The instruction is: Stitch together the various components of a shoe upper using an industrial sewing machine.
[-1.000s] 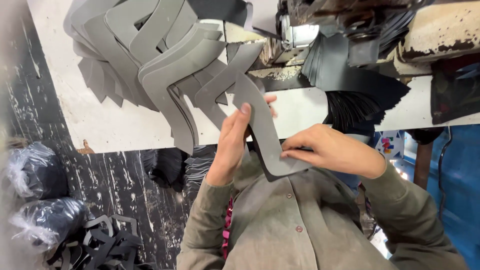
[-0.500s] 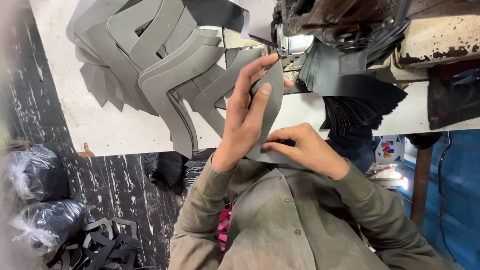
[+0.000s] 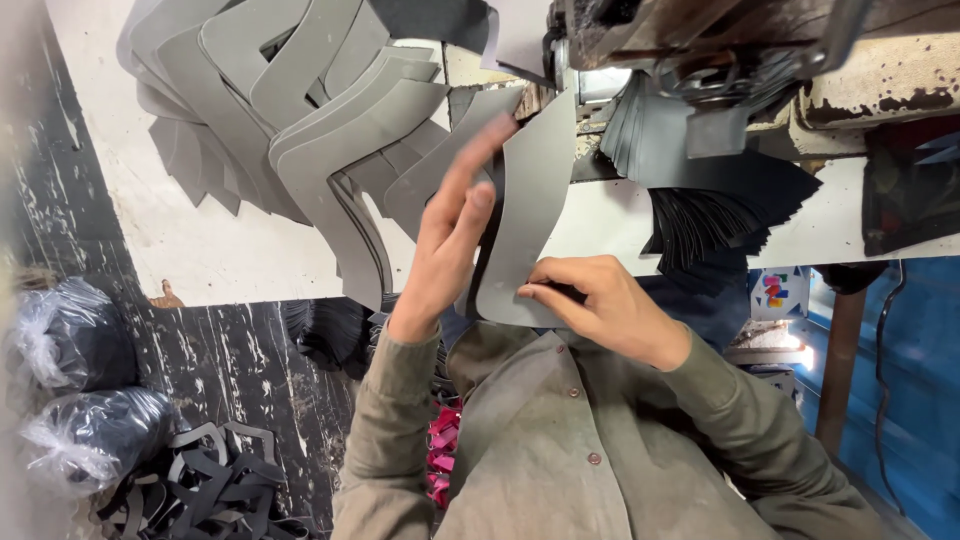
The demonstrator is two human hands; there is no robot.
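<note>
Both my hands hold one curved grey cut piece (image 3: 535, 190) upright in front of my chest. My left hand (image 3: 445, 245) lies along its left edge with the fingers stretched up and the thumb pressed on it. My right hand (image 3: 600, 305) pinches its lower end. The piece's top end reaches up to the underside of the sewing machine (image 3: 700, 40). A fanned pile of similar grey pieces (image 3: 300, 110) lies on the white table (image 3: 220, 250), just left of my left hand.
A stack of black cut pieces (image 3: 720, 195) hangs over the table edge to the right of the held piece. On the dark floor at the left are two plastic bags (image 3: 75, 345) and black scraps (image 3: 200, 480). A blue wall (image 3: 920, 380) is at the right.
Both hands have moved up and away from my chest with the grey piece, toward the machine. My left fingers have stretched out along the piece.
</note>
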